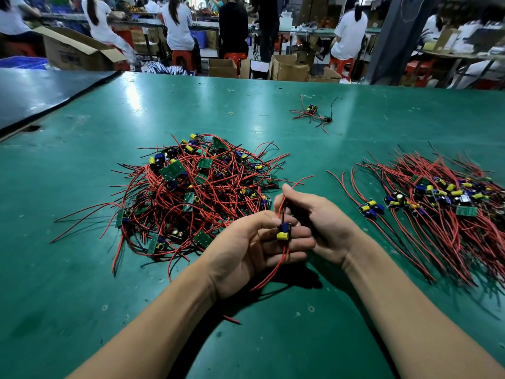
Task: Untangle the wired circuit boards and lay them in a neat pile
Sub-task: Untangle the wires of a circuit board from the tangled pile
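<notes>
A tangled heap of small green circuit boards with red and black wires (191, 192) lies on the green table (164, 105), left of centre. To the right, a tidier pile of boards (442, 198) has its wires lying roughly parallel. My left hand (246, 250), palm up, holds one board with a yellow capacitor and a blue part (284, 232) on its fingers, the thumb beside it. My right hand (319, 222) pinches that board's upper red and black wires (284, 203) between thumb and fingers. Its lower red wires trail under my left palm.
A few separate boards with wires (314, 113) lie far back on the table, with a small rubber band (231, 113) to their left. A loose red wire end (232, 320) lies between my forearms. Beyond the table's far edge are cardboard boxes, stools and seated people.
</notes>
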Motion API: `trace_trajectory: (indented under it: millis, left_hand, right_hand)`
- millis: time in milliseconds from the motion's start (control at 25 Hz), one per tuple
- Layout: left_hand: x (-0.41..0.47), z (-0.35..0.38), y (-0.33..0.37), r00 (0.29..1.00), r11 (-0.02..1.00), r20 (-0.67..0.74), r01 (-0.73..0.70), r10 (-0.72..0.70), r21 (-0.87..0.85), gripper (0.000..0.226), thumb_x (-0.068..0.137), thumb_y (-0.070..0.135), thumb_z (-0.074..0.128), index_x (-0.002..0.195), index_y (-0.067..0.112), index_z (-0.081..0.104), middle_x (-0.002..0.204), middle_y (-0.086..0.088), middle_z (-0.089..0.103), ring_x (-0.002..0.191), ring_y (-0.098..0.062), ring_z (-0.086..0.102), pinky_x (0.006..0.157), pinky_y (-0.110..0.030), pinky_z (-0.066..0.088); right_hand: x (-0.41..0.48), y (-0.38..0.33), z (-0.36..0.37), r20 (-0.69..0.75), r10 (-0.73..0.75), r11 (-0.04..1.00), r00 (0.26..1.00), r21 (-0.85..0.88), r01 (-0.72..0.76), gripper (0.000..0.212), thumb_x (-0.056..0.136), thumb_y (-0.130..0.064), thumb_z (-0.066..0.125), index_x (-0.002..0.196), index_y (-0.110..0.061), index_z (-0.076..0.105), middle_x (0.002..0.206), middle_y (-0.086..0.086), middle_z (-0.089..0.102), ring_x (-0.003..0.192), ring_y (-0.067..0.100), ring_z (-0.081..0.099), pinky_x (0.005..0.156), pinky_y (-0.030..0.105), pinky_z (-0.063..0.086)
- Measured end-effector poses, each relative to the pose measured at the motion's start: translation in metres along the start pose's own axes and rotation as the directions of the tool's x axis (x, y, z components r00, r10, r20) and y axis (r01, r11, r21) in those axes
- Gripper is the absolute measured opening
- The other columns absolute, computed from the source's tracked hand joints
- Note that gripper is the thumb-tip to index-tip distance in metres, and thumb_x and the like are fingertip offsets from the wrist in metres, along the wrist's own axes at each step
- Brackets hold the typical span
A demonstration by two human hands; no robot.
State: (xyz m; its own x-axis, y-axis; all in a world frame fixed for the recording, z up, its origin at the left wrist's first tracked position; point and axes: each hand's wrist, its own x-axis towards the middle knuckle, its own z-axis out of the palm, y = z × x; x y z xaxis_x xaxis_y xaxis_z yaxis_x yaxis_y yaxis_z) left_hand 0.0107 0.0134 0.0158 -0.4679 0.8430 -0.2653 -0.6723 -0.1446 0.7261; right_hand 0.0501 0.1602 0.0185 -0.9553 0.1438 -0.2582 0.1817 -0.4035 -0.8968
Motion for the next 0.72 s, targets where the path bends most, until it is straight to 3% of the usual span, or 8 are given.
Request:
trace_trajectory:
  millis: [120,320,480,600,720]
  left_hand:
    - [0.003,0.002,-0.005,0.994,0.997,-0.106,-0.022,0.029,0.068,0.021,0.092,0.015,0.051,0.095,-0.002,0.064,0.082,-0.019,0.072,0.068,-0.025,0.073,0.063,-0.032,0.061]
    - [0.006,-0.001,-0.009,0.963,0.972,-0.195,-0.149,0.184,0.180,0.019,0.094,0.005,0.055,0.102,-0.006,0.067,0.080,-0.024,0.069,0.061,-0.026,0.069,0.062,-0.033,0.061]
    - [0.006,-0.001,-0.013,0.967,0.971,-0.180,-0.145,0.180,0.192,0.017,0.092,-0.001,0.053,0.099,-0.004,0.069,0.077,-0.027,0.067,0.060,-0.027,0.069,0.064,-0.036,0.062]
    - [0.007,-0.001,-0.011,0.977,0.976,-0.121,-0.156,0.175,0.149,0.023,0.092,-0.004,0.050,0.091,0.001,0.073,0.084,-0.025,0.071,0.066,-0.028,0.072,0.065,-0.036,0.062]
    - [0.007,-0.002,-0.011,0.981,0.975,-0.081,-0.162,0.176,0.154,0.032,0.090,-0.004,0.048,0.086,0.007,0.078,0.091,-0.026,0.072,0.073,-0.030,0.073,0.065,-0.035,0.061]
  right_hand:
    - [-0.001,0.003,0.003,-0.020,-0.038,0.980,0.999,-0.195,0.034,0.041,0.100,-0.044,0.051,0.077,-0.015,0.070,0.057,0.002,0.056,0.044,0.012,0.050,0.040,0.019,0.040]
    - [-0.003,0.006,0.004,0.054,-0.103,0.940,0.993,-0.322,0.115,0.027,0.085,-0.043,0.073,0.085,-0.016,0.073,0.072,0.007,0.065,0.055,0.013,0.061,0.046,0.022,0.050]
    - [-0.005,0.009,0.000,0.067,-0.016,0.930,0.998,-0.366,0.039,0.038,0.099,-0.038,0.060,0.092,0.000,0.063,0.058,0.009,0.056,0.039,0.012,0.047,0.039,0.018,0.040]
    - [-0.007,0.000,-0.009,0.105,-0.022,0.905,0.994,-0.421,0.065,0.065,0.094,-0.045,0.060,0.098,0.020,0.056,0.065,0.010,0.047,0.043,0.010,0.039,0.041,0.017,0.037]
    - [-0.009,-0.004,-0.014,0.142,-0.063,0.887,0.988,-0.445,0.121,0.069,0.090,-0.045,0.060,0.103,0.023,0.056,0.064,0.008,0.042,0.045,0.008,0.035,0.041,0.016,0.035]
